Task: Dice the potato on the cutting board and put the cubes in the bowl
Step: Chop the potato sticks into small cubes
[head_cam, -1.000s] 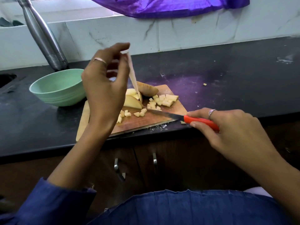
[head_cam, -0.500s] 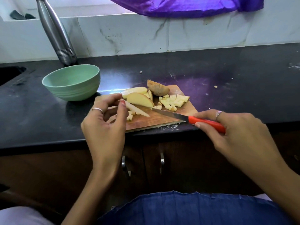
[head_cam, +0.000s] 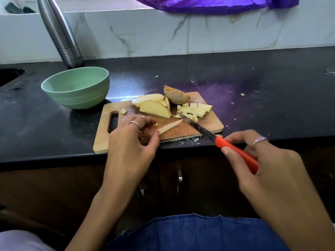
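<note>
A wooden cutting board (head_cam: 203,127) lies on the black counter. On it are potato slices (head_cam: 155,108), an unpeeled potato end (head_cam: 176,96) and a pile of cubes (head_cam: 196,110). My left hand (head_cam: 132,142) pinches a thin potato strip (head_cam: 170,126) and holds it down flat on the board's near side. My right hand (head_cam: 268,160) grips the red handle of a knife (head_cam: 233,151); its blade points up-left, tip near the cubes. The green bowl (head_cam: 76,87) stands left of the board, apparently empty.
A steel bottle (head_cam: 59,31) leans against the tiled wall behind the bowl. A sink edge (head_cam: 9,75) shows at far left. Potato crumbs (head_cam: 242,94) dot the counter right of the board. Cabinet doors with handles (head_cam: 179,178) sit below the counter edge.
My left hand came down from in front of my face, carrying the potato strip, and laid it flat on the board. The knife hand stayed nearly still.
</note>
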The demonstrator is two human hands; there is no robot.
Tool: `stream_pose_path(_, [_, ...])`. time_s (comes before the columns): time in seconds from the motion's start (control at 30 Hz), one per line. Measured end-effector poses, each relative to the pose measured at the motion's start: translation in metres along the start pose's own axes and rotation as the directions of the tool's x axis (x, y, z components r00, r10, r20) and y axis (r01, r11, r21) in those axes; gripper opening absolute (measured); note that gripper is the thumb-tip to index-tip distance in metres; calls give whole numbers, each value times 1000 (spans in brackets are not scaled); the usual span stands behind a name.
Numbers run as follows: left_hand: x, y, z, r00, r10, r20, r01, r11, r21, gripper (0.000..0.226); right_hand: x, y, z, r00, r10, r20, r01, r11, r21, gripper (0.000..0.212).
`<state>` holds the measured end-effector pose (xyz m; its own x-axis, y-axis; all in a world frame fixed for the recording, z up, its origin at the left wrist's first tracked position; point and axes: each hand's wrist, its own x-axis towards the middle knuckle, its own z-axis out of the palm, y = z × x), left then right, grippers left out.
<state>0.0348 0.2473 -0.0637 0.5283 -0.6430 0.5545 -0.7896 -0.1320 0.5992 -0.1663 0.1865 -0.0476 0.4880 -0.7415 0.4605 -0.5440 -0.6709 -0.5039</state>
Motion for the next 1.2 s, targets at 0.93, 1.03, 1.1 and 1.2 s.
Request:
stream_pose_path(0.93, [2,-4,6,998,57,27,-60,994,93,8,-3,-5,14,984,-159,-85,133,956,-260,28])
stream_pose_path(1.03, [2,-4,5,998,53,30,-56,995,88,8,-2,-5,12,979,-170,-116,150,975,-165,28])
stream_pose_path(1.1, [2,-3,6,998,49,29,-52,995,90,8,-3,-9,11,977,-183,-106,169,977,-127,29])
stream_pose_path(1.2, [2,-4,6,998,51,29,-54,994,99,9,-2,-15,16,978,-188,-86,177,976,-124,29])
